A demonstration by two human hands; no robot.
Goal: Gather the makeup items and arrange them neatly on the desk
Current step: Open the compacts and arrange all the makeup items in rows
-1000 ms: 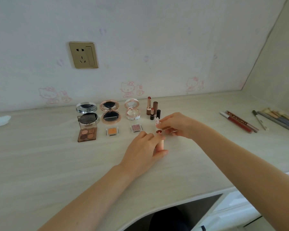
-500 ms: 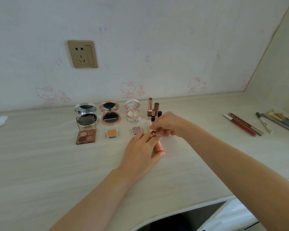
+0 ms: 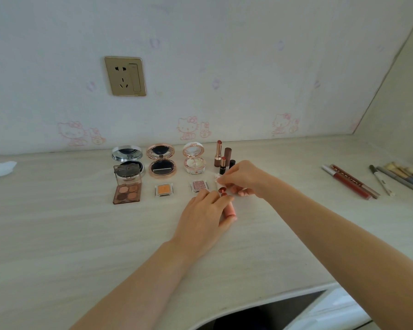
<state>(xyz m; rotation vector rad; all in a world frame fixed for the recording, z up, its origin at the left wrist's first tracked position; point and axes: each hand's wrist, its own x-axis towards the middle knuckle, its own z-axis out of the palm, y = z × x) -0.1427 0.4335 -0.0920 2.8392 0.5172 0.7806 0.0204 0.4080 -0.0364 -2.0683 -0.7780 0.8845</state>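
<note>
My left hand (image 3: 202,216) curled round a pink lipstick (image 3: 229,209) standing on the worktop (image 3: 81,234) beside the square pans; my right hand (image 3: 242,178) pinched its small cap (image 3: 218,180). I judged steadying the tube first wisest, then capping squarely.

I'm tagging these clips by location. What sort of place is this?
Probably a bedroom or home dressing corner: a pale desk set into a wall corner, cartoon-cat wallpaper with a socket, and open compacts and lipsticks lined up along the wall.
</note>
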